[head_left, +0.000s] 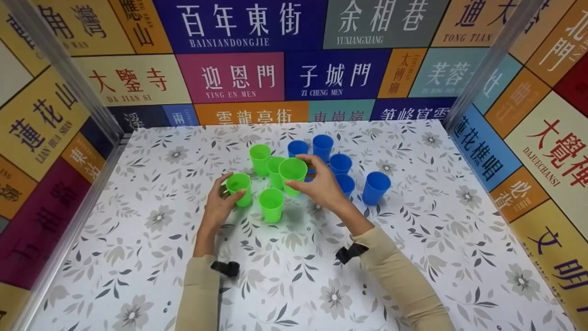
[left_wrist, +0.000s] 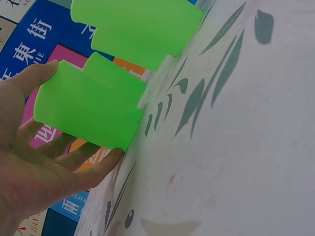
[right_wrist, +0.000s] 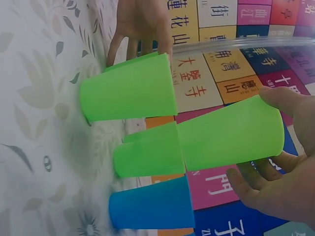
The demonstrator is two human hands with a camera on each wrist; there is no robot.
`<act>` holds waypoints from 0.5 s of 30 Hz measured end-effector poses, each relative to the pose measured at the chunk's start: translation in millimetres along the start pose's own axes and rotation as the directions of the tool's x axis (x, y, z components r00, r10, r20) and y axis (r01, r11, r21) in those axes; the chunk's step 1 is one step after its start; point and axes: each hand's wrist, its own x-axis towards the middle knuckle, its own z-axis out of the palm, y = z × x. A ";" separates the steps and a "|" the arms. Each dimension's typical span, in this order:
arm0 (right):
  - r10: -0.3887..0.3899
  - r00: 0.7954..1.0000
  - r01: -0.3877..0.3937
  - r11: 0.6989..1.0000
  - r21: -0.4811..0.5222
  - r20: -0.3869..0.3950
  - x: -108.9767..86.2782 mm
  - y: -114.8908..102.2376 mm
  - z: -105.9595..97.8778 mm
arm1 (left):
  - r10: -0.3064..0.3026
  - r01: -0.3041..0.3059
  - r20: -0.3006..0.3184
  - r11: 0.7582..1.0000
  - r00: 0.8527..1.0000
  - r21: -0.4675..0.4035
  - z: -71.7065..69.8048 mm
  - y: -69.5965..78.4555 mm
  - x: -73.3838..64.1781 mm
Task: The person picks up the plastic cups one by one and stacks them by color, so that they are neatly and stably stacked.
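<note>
My right hand (head_left: 324,184) holds a green plastic cup (head_left: 290,170) between thumb and fingers near its rim. In the right wrist view this cup (right_wrist: 231,135) is raised, its base at rim height of the green cup (right_wrist: 150,152) standing behind. My left hand (head_left: 218,204) holds another green cup (head_left: 246,191) from its left side. The left wrist view shows the thumb at that cup's (left_wrist: 91,108) rim and the little finger by its base, close to the table. A green cup (head_left: 271,205) stands upright between the hands, nearer me.
Another green cup (head_left: 260,161) stands upright at the back. Several blue cups stand to the right, one blue cup (head_left: 376,188) apart from the others and a blue cup (head_left: 323,146) farthest back. The flower-patterned table (head_left: 321,276) is bordered by printed panels (head_left: 229,76).
</note>
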 end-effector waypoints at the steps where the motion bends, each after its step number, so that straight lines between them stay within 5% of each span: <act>1: -0.011 1.000 0.011 1.000 -0.005 0.006 1.7 -2.3 1.1 | -0.001 0.001 0.000 1.000 1.000 -0.001 0.1 0.6 0.2; 11: -0.069 0.997 0.066 0.995 0.069 0.043 12.9 -23.5 18.2 | -0.001 0.001 0.015 1.000 1.000 0.030 4.5 30.7 -19.5; 15: -0.050 0.996 0.043 0.994 0.102 0.070 18.6 -31.3 26.7 | -0.003 0.003 0.014 1.000 1.000 0.021 5.3 31.0 -19.4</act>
